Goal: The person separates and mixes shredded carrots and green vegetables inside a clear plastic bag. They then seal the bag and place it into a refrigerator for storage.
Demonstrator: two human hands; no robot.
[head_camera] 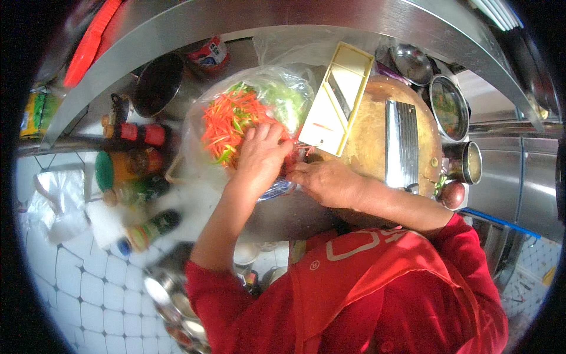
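My left hand (263, 148) lies on a heap of shredded carrot (232, 119) mixed with some green shreds, its fingertips partly hidden in it. The heap sits in a clear plastic bag (194, 128), beside pale green shreds (285, 97) seen through the film. At the bag's near right edge, my right hand (325, 181) has its fingers bent together around what looks like the plastic. Just beyond that hand, a cream mandoline slicer (358, 88) leans across the edge of a round wooden chopping board (367, 132). A cleaver (398, 141) lies flat on the board.
Overhead, a steel shelf edge (309, 13) arches across. Several bottles, among them a dark one with a blue cap (154, 230), and a deep metal pot (161, 84) stand left. A red onion (453, 194), a metal pot (473, 163) and a metal bowl (449, 108) line the right.
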